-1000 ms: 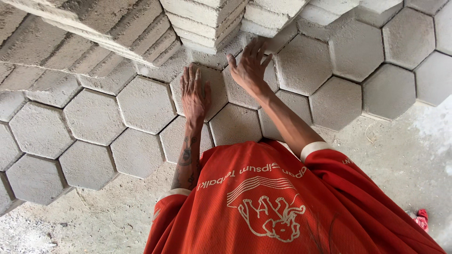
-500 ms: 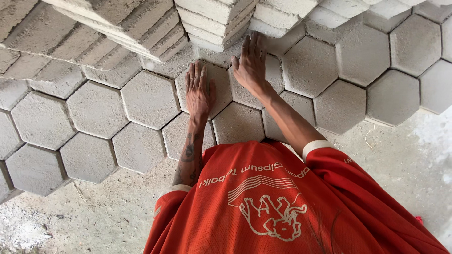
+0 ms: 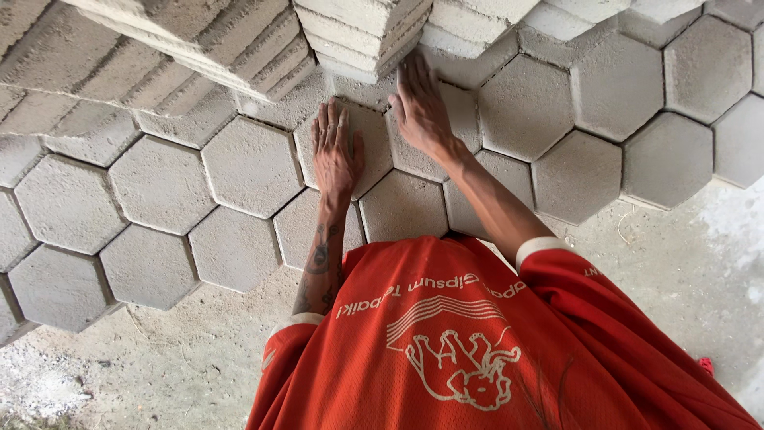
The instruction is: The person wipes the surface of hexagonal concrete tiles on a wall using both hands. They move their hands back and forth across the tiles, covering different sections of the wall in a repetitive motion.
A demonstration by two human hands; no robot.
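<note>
My left hand [image 3: 334, 155] lies flat, palm down, on a grey hexagonal paver [image 3: 368, 143] set in the laid paving. My right hand [image 3: 420, 107] rests flat on the neighbouring hexagonal paver [image 3: 461, 99], its fingertips reaching the foot of a stack of pavers [image 3: 358, 36]. Neither hand holds anything. My tattooed left forearm and red shirt [image 3: 477, 350] fill the lower middle of the view.
Laid hexagonal pavers [image 3: 159, 187] spread left and right in a honeycomb pattern. Stacked pavers [image 3: 183, 40] lean along the top edge. Bare sandy concrete ground [image 3: 159, 366] borders the paving below, and more of it lies at the right [image 3: 684, 263].
Both hands stay flat on the same pavers. The view has shifted slightly, so the stacks sit a little differently along the top.
</note>
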